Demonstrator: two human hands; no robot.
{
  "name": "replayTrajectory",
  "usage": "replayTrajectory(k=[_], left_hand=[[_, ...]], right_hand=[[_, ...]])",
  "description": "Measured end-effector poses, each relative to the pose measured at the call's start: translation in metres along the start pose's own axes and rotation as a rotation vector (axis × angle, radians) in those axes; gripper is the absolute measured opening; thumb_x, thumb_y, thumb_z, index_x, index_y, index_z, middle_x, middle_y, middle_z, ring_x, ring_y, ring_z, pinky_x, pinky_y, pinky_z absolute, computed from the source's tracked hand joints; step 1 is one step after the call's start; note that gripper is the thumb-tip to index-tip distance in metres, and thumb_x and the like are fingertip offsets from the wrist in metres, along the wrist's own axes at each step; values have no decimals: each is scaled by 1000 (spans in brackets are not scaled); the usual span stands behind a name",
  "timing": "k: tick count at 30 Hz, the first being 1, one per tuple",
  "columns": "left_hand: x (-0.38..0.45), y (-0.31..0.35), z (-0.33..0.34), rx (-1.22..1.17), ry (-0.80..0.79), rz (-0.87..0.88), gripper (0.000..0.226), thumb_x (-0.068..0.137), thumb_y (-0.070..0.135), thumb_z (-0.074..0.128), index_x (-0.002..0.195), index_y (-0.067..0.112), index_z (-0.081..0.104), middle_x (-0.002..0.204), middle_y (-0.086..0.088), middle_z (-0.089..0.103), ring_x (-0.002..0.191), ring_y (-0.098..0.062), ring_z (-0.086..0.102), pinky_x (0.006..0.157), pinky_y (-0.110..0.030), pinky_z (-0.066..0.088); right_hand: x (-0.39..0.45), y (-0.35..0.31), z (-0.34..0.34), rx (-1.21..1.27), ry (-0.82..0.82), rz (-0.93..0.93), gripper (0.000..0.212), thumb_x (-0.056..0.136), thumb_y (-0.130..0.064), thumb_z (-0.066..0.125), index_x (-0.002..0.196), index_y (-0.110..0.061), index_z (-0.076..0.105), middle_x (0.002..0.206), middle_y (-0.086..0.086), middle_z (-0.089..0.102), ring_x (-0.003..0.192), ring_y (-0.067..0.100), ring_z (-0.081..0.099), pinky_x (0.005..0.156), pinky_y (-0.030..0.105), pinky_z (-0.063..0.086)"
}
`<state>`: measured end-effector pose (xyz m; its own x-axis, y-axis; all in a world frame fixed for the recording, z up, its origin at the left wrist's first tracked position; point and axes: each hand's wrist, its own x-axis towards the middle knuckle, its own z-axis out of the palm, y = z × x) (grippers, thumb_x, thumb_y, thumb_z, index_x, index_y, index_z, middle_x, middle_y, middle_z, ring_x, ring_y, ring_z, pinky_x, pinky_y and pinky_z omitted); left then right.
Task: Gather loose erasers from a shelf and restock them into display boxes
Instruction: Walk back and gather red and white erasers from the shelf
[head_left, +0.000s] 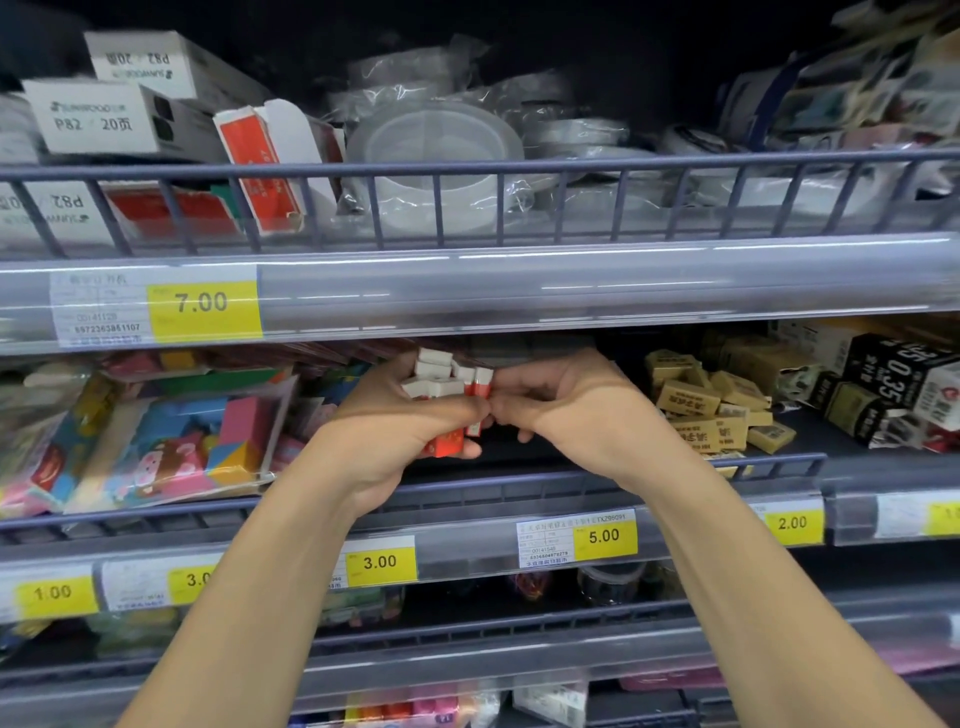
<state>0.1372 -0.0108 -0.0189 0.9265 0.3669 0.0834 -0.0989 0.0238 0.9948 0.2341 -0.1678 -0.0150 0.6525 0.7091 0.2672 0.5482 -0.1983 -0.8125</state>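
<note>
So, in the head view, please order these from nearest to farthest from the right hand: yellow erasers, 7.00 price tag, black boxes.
1. Yellow erasers, just right of the right hand.
2. Black boxes, farther right.
3. 7.00 price tag, upper left.

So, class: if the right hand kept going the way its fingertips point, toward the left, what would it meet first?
The right hand would probably meet the erasers in the left hand; its fingertips already seem to touch them.

A shop shelving unit fills the view, its grey-blue wire rails (467, 169) fronting each tier. Clear plastic price strips (571, 283) run along the shelf edges, carrying yellow price labels (202, 306). The back of the top tier lies in deep shadow, while glare streaks the strips.
</note>
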Motion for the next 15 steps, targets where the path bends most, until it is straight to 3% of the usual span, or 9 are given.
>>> replayTrajectory(k=[2,4,5,6,9,11,15], left_hand=[[1,-1,1,17,21,-8,25,83,-10,77,102,5,73,85,-10,78,82,-25,75,56,-26,58],[2,-2,1,13,57,-17,26,81,-12,78,97,8,73,82,-10,78,80,-27,75,53,-26,57],[2,-2,1,9,71,-22,27,80,-12,78,97,7,72,82,-10,78,80,-27,75,52,-26,56],[3,-2,1,6,78,-25,27,80,-12,78,98,7,72,82,-10,78,80,-28,75,52,-26,56],[4,-2,1,6,78,-29,27,79,-12,78,99,5,73,81,-9,78,80,-28,75,52,-26,55],[4,-2,2,7,75,-30,27,79,-12,79,99,5,73,83,-10,78,82,-29,75,53,-26,56],[4,-1,2,5,65,-36,28,78,-12,79,99,6,73,86,-11,78,85,-31,75,54,-27,57]], right_hand=[[4,0,-7,-7,68,43,22,92,-18,70,99,-38,76,74,-17,73,66,3,64,67,16,53],[8,1,-21,-71,197,87,22,94,-13,66,110,-27,73,91,-11,73,79,7,64,71,7,47],[9,0,-29,-217,220,123,24,97,-16,63,119,-24,70,102,-7,72,84,7,63,71,2,42],[9,0,-38,-414,188,168,31,100,-22,59,130,-26,63,115,-5,69,93,8,63,75,2,39],[6,0,-52,-799,-26,260,47,103,-34,53,148,-36,43,145,-1,54,125,22,54,98,25,43],[8,1,-53,-872,-114,257,42,103,-32,50,145,-34,48,142,2,54,125,26,51,101,32,44],[12,3,-53,-929,-132,244,41,101,-21,54,141,-31,53,138,2,53,125,27,48,96,28,42]])
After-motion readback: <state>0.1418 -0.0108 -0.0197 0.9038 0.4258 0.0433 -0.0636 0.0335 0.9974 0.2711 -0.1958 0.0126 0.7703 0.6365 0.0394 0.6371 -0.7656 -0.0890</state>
